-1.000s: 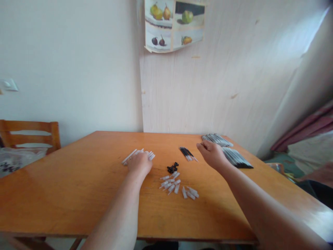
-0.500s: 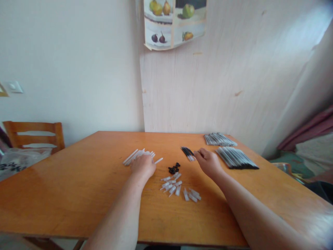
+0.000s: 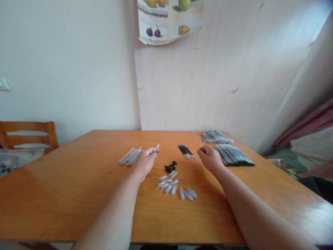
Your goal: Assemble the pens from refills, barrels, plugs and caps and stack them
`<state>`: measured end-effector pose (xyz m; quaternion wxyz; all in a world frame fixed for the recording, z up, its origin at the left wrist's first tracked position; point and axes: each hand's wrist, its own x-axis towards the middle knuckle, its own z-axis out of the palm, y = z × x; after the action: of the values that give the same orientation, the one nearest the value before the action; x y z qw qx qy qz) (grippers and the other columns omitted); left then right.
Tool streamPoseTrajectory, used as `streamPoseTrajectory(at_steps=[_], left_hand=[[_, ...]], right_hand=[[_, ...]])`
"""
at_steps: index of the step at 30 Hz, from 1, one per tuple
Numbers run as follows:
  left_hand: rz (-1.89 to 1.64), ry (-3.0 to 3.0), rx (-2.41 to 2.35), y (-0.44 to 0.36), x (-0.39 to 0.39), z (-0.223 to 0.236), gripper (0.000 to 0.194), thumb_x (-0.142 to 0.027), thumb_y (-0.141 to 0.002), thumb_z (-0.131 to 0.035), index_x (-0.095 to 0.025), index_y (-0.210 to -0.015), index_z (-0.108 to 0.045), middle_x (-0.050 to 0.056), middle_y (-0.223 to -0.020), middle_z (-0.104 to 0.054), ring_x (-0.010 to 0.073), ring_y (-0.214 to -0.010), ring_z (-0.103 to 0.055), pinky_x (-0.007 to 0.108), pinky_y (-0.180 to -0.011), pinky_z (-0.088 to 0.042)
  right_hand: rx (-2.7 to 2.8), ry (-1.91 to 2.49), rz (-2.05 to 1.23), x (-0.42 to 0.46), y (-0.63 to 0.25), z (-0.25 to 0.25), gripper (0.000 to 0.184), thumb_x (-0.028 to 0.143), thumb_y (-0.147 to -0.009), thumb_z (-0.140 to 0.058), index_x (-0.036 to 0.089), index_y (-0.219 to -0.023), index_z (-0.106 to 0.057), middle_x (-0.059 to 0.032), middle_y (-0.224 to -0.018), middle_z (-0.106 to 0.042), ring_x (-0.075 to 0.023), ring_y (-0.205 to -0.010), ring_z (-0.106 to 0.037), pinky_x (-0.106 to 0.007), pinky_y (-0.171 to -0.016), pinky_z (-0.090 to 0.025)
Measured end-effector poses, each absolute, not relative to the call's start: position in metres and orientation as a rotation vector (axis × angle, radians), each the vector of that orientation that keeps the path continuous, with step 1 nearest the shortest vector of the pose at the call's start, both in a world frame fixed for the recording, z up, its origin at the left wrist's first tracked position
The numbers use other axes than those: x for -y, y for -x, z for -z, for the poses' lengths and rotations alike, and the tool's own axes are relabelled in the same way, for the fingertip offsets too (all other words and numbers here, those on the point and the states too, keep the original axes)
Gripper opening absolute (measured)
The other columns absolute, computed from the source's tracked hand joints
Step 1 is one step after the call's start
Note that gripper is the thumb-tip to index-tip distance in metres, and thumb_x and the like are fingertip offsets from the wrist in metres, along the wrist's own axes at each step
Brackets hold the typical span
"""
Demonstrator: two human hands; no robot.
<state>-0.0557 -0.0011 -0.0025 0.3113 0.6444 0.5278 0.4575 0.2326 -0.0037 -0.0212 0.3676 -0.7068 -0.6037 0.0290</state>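
Note:
My left hand is closed on a slim white tube, whose end sticks up past the fingertips. A pile of similar white tubes lies just left of that hand. My right hand is closed beside a row of thin black sticks with whitish ends; what its fingers hold, if anything, is hidden. Between the hands lie small black pieces. Closer to me are several translucent white pieces with narrow tips.
Two bundles of grey and black sticks, a near one and a far one, lie on the right of the wooden table. A wooden chair stands at the left. Fruit paintings hang on the wall behind.
My left hand has lifted off the white tube pile, and the tube in it now points up. My right hand has shifted slightly relative to the black sticks. The camera view has turned a little.

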Motion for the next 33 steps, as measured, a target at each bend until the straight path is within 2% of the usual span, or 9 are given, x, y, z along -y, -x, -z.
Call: streamPoseTrajectory(at_steps=[5,11,16,20,23,27,33], left_hand=[[-1.226,-1.499,-1.254,0.05,0.005,-0.001,0.039,-0.023,-0.073,-0.044,-0.012,-0.102,-0.069,0.006,-0.079,-0.069,0.0185,-0.082,-0.063,0.028,-0.073,-0.045],[-1.25,-1.548,-1.168,0.05,0.001,0.006,0.037,-0.018,-0.07,-0.051,-0.014,-0.104,-0.065,0.005,-0.088,-0.069,0.0171,-0.089,-0.063,0.029,-0.083,-0.044],[-1.277,-1.547,-1.181,0.048,0.001,0.007,0.032,-0.026,-0.07,-0.062,-0.016,-0.101,-0.065,0.004,-0.086,-0.068,0.0162,-0.085,-0.062,0.029,-0.082,-0.044],[-1.299,-1.548,-1.203,0.046,0.003,0.004,0.034,-0.028,-0.071,-0.064,-0.015,-0.102,-0.066,0.004,-0.086,-0.067,0.0159,-0.084,-0.06,0.028,-0.081,-0.043],[-1.304,-1.555,-1.213,0.046,0.004,0.004,0.035,-0.027,-0.071,-0.063,-0.015,-0.104,-0.066,0.003,-0.086,-0.066,0.0158,-0.083,-0.06,0.028,-0.08,-0.043],[-1.308,-1.547,-1.204,0.046,0.002,0.006,0.033,-0.028,-0.072,-0.063,-0.016,-0.102,-0.066,0.004,-0.088,-0.067,0.0168,-0.086,-0.061,0.029,-0.081,-0.043],[-1.308,-1.565,-1.203,0.046,0.001,0.007,0.033,-0.03,-0.072,-0.063,-0.016,-0.102,-0.067,0.005,-0.089,-0.068,0.0172,-0.086,-0.061,0.029,-0.082,-0.044]], right_hand=[[1.654,2.008,-0.168,-0.003,-0.24,0.028,0.016,0.026,-0.076,-0.054,0.018,-0.081,-0.067,-0.0062,-0.08,-0.069,-0.0174,-0.077,-0.06,-0.024,-0.064,-0.035],[1.708,2.143,-0.183,-0.002,-0.233,0.026,0.023,0.034,-0.08,-0.054,0.019,-0.089,-0.069,-0.0099,-0.09,-0.07,-0.0215,-0.087,-0.062,-0.027,-0.066,-0.037],[1.683,2.228,-0.164,-0.004,-0.225,0.024,0.026,0.036,-0.082,-0.052,0.02,-0.092,-0.069,-0.0105,-0.096,-0.071,-0.0235,-0.089,-0.064,-0.028,-0.065,-0.04],[1.675,2.273,-0.2,-0.011,-0.227,0.026,0.026,0.033,-0.081,-0.052,0.02,-0.093,-0.071,-0.0105,-0.098,-0.071,-0.0239,-0.091,-0.065,-0.028,-0.066,-0.042],[1.68,2.31,-0.247,-0.015,-0.234,0.027,0.026,0.031,-0.079,-0.053,0.017,-0.09,-0.072,-0.0127,-0.095,-0.072,-0.0239,-0.089,-0.066,-0.027,-0.065,-0.042],[1.696,2.333,-0.298,-0.019,-0.242,0.028,0.027,0.033,-0.078,-0.055,0.013,-0.084,-0.073,-0.0148,-0.084,-0.071,-0.0223,-0.077,-0.066,-0.026,-0.06,-0.041],[1.706,2.352,-0.325,-0.026,-0.247,0.032,0.033,0.034,-0.075,-0.058,0.009,-0.092,-0.072,-0.0155,-0.079,-0.069,-0.0213,-0.07,-0.064,-0.026,-0.055,-0.039]])
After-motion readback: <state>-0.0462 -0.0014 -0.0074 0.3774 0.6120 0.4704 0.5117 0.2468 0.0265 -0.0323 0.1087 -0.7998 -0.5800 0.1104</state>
